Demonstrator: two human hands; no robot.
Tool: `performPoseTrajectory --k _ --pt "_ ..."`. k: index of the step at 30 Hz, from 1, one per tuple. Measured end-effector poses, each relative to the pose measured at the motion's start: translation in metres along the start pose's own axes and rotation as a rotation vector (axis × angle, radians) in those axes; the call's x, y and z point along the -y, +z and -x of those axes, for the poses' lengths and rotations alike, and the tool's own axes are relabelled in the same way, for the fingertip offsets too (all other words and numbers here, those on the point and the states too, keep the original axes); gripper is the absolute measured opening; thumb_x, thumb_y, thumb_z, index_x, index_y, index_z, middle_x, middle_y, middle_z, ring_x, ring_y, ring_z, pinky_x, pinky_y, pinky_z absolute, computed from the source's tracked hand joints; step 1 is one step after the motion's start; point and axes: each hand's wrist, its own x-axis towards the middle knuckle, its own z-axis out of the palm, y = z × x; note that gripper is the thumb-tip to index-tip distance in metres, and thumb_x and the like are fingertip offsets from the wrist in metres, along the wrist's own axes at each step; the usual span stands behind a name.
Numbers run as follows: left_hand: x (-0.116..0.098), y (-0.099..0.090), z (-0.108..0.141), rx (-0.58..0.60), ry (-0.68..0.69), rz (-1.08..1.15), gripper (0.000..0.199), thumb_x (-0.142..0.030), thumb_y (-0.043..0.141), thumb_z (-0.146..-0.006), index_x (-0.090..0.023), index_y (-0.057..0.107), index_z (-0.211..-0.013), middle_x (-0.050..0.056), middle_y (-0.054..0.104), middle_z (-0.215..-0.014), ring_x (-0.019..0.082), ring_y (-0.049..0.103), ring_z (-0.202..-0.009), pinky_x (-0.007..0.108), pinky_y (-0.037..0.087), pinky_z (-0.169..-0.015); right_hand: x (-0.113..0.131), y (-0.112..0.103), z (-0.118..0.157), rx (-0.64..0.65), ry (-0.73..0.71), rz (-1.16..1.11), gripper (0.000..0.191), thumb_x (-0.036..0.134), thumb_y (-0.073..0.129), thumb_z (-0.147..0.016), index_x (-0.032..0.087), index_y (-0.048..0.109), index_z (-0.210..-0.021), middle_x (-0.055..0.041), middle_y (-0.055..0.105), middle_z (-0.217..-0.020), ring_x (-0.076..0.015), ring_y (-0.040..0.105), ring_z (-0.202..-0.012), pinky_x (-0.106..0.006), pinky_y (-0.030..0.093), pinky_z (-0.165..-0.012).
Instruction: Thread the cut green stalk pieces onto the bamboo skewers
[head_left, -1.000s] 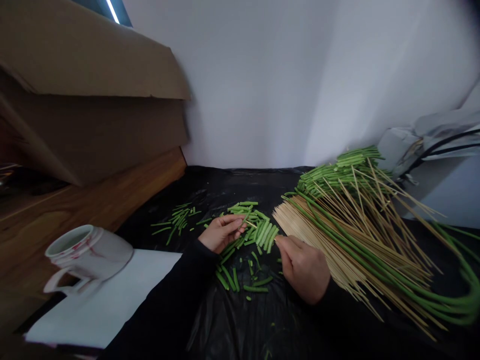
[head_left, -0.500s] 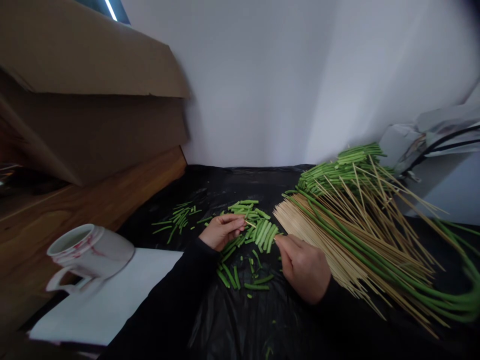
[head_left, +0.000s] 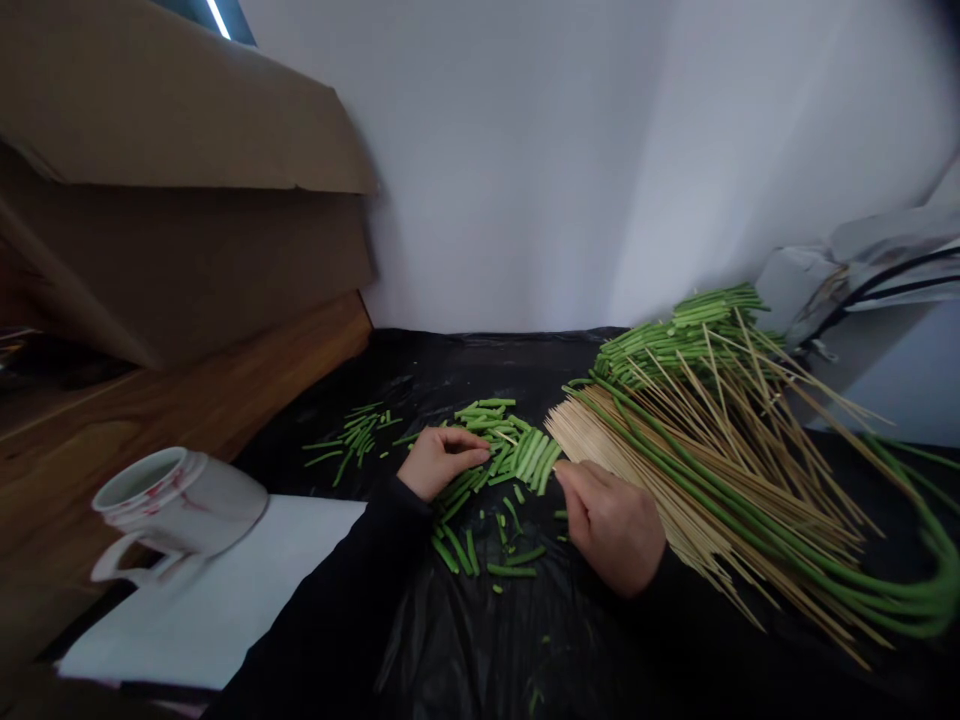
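Observation:
My right hand (head_left: pixel 613 522) is closed, pinching the end of a thin bamboo skewer, most of which is hidden by beans and fingers. Cut green bean pieces (head_left: pixel 537 460) sit side by side in a row on it, just left of my fingertips. The pale tip of the skewer (head_left: pixel 508 437) pokes out at the row's left end. My left hand (head_left: pixel 444 462) is close to that tip, over loose cut bean pieces (head_left: pixel 459 492), its thumb and forefinger slightly apart with nothing visible between them.
Bamboo skewers (head_left: pixel 600 450) lie fanned out at right, with long uncut beans (head_left: pixel 720 500) across them and a stack of filled bean rows (head_left: pixel 660 350) behind. A mug (head_left: pixel 187 500) lies tilted on white paper (head_left: pixel 277 560) at left, near a cardboard box (head_left: pixel 225 240). Black plastic (head_left: pixel 465 650) covers the surface.
My left hand has let go of the skewer near its tip and shifted slightly left. My right hand and the bean row have moved slightly right and up.

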Motion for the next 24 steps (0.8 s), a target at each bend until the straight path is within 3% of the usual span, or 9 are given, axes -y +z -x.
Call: performPoseTrajectory --k 4,7,10,14,19,24 --pt "0.001 -0.005 0.001 0.134 0.043 -0.267 0.028 -0.036 0.075 -0.060 -0.013 0.074 -0.075 0.005 0.068 -0.067 0.014 0.056 -0.059 0.025 0.040 -0.056 0.000 -0.001 -0.001 -0.008 0.002 -0.013 0.025 0.014 0.040 -0.088 0.018 0.065 -0.087 -0.0020 0.063 -0.071 -0.0117 0.056 -0.063 -0.026 0.029 -0.056" --pt "0.001 -0.013 0.002 0.080 0.099 -0.518 0.026 -0.041 0.074 -0.058 -0.016 0.071 -0.064 0.001 0.062 -0.060 0.012 0.049 -0.053 0.023 0.032 -0.050 0.000 0.000 0.000 -0.012 0.009 -0.010 0.025 0.014 0.040 -0.088 0.018 0.065 -0.087 -0.0019 0.063 -0.070 -0.0117 0.056 -0.063 -0.026 0.029 -0.056" --pt "-0.004 -0.022 0.006 0.131 0.050 -0.741 0.028 -0.045 0.076 -0.053 -0.019 0.067 -0.054 -0.002 0.055 -0.049 0.012 0.045 -0.047 0.023 0.026 -0.047 0.000 0.000 -0.001 -0.006 0.013 -0.015 0.025 0.014 0.040 -0.088 0.018 0.065 -0.088 -0.0020 0.063 -0.072 -0.0117 0.056 -0.064 -0.026 0.029 -0.056" --pt "-0.009 -0.025 0.014 0.201 -0.012 -0.945 0.025 -0.044 0.079 -0.045 -0.023 0.067 -0.051 -0.001 0.057 -0.049 0.014 0.048 -0.049 0.024 0.024 -0.047 0.000 -0.001 -0.001 -0.008 0.008 -0.009 0.025 0.014 0.040 -0.088 0.018 0.065 -0.087 -0.0015 0.062 -0.071 -0.0119 0.056 -0.062 -0.027 0.028 -0.055" --pt "-0.010 -0.023 0.017 0.260 0.043 -0.997 0.008 -0.030 0.074 -0.055 -0.024 0.070 -0.058 0.000 0.064 -0.061 0.016 0.054 -0.059 0.024 0.028 -0.050 0.000 -0.002 -0.002 -0.002 0.011 -0.024 0.025 0.014 0.040 -0.088 0.017 0.065 -0.086 -0.0017 0.062 -0.070 -0.0126 0.056 -0.063 -0.027 0.029 -0.056" --pt "-0.015 -0.020 0.011 0.127 0.180 -0.618 0.016 -0.033 0.067 -0.068 -0.017 0.068 -0.067 0.002 0.064 -0.067 0.014 0.055 -0.062 0.023 0.038 -0.058 -0.001 -0.001 -0.001 -0.062 0.000 -0.043 0.024 0.013 0.041 -0.088 0.016 0.065 -0.090 -0.0021 0.062 -0.070 -0.0126 0.057 -0.065 -0.026 0.031 -0.058"
